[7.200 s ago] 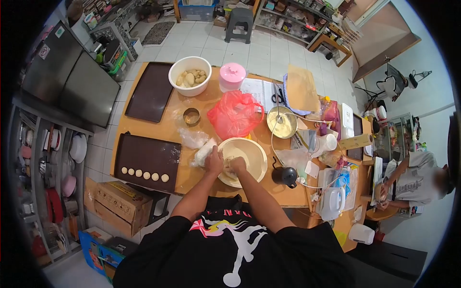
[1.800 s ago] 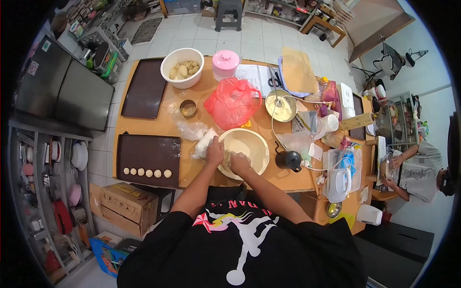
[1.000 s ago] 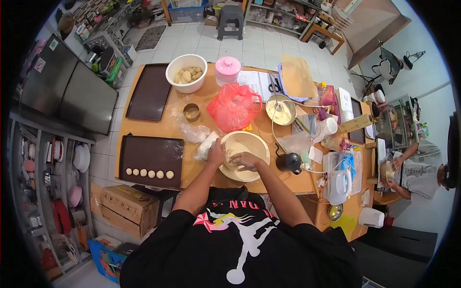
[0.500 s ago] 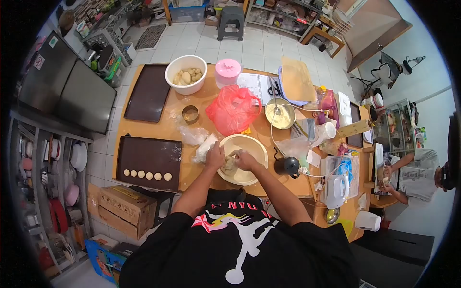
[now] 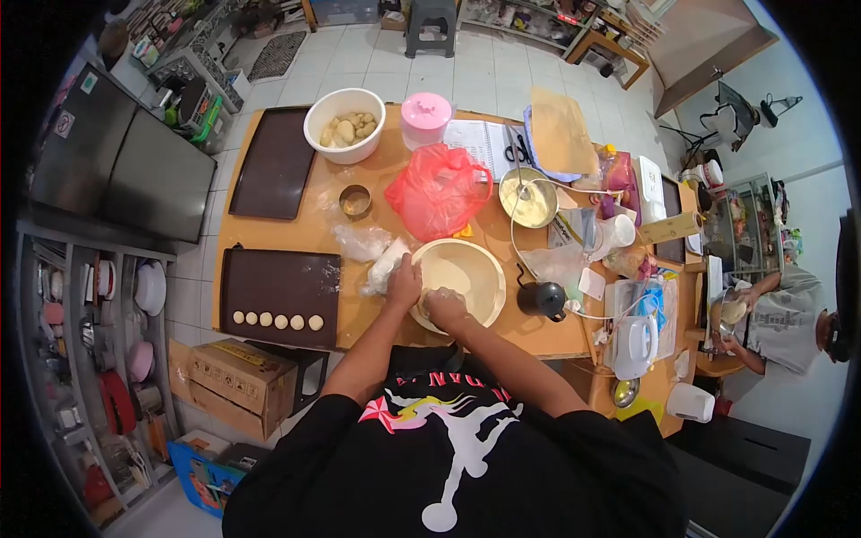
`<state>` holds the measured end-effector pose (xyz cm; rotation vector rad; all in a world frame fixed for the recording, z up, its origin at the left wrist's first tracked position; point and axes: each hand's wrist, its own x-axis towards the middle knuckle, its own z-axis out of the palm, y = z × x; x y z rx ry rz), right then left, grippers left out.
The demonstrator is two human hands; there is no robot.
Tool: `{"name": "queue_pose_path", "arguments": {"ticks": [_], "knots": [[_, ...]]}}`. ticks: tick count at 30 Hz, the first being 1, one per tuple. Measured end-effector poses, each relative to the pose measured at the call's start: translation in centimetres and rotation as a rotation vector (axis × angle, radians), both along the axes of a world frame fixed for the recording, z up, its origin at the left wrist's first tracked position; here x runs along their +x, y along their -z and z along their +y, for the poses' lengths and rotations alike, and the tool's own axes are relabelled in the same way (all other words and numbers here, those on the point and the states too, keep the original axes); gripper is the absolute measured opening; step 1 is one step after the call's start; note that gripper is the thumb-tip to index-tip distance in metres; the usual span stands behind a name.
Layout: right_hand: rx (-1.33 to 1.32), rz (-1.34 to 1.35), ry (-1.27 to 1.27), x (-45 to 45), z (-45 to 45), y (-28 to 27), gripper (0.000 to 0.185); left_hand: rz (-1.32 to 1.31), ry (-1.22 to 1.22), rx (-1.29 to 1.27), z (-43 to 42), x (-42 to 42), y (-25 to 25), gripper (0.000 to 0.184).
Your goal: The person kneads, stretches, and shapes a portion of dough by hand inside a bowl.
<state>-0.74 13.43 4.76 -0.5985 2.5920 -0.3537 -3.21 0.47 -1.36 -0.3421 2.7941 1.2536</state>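
Observation:
A cream bowl (image 5: pixel 480 278) stands near the table's front edge. My left hand (image 5: pixel 404 283) is closed round the bowl's left rim, beside a white plastic bag (image 5: pixel 386 265). Inside the bowl, at its lower left, my right hand (image 5: pixel 445 308) is curled into a fist; dough is pressed under it, mostly hidden, and its fingers look floury. Several small round dough pieces (image 5: pixel 281 322) lie in a row along the front of a dark tray (image 5: pixel 280 278) to the left. Behind the cream bowl sits a red plastic bag (image 5: pixel 438 190). A metal ring (image 5: pixel 355 202) lies left of that bag.
A white tub (image 5: pixel 344 125) of dough pieces, a pink-lidded container (image 5: pixel 426 119) and another dark tray (image 5: pixel 272 163) stand at the back. Right are a metal bowl of cream-coloured mixture (image 5: pixel 528 198), a black jug (image 5: pixel 541 299) and a cable. A co-worker (image 5: pixel 780 314) holds a bowl far right.
My right hand has gone from spread fingers, through a looser grip on the dough, to a fist pressing down in the bowl. My left hand stays at the rim. The view has shifted slightly.

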Motion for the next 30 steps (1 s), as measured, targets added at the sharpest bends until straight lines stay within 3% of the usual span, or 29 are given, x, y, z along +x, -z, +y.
{"name": "queue_pose_path", "arguments": {"ticks": [7,10,16,19,22,25,28,30], "knots": [[0.067,-0.141,0.108,-2.6,-1.6,1.1,0.024,-0.015,0.017,-0.009,-0.2,0.2,0.4,0.024],[0.071,-0.134,0.3,-3.2,-1.6,1.9,0.029,-0.007,0.011,-0.001,0.0,-0.1,0.3,0.024],[0.019,-0.158,0.431,-3.3,-0.9,3.4,0.035,-0.01,0.04,0.008,-0.2,-0.1,0.4,0.024],[-0.139,-0.28,0.317,-4.0,1.4,4.1,0.038,0.007,0.043,0.022,-0.3,0.0,0.5,0.023],[-0.55,-0.608,0.42,-3.1,3.5,4.0,0.037,0.058,0.021,0.035,-0.1,0.0,0.6,0.019],[-0.638,-0.359,0.441,-1.2,5.3,0.9,0.036,0.09,0.016,0.062,-0.2,0.2,0.9,0.018],[-0.403,0.034,0.176,0.0,5.8,1.0,0.04,0.055,0.029,0.055,-0.2,0.3,0.6,0.02],[-0.407,0.034,0.158,0.0,5.0,1.5,0.041,0.034,0.03,0.04,-0.2,0.1,0.3,0.022]]}}
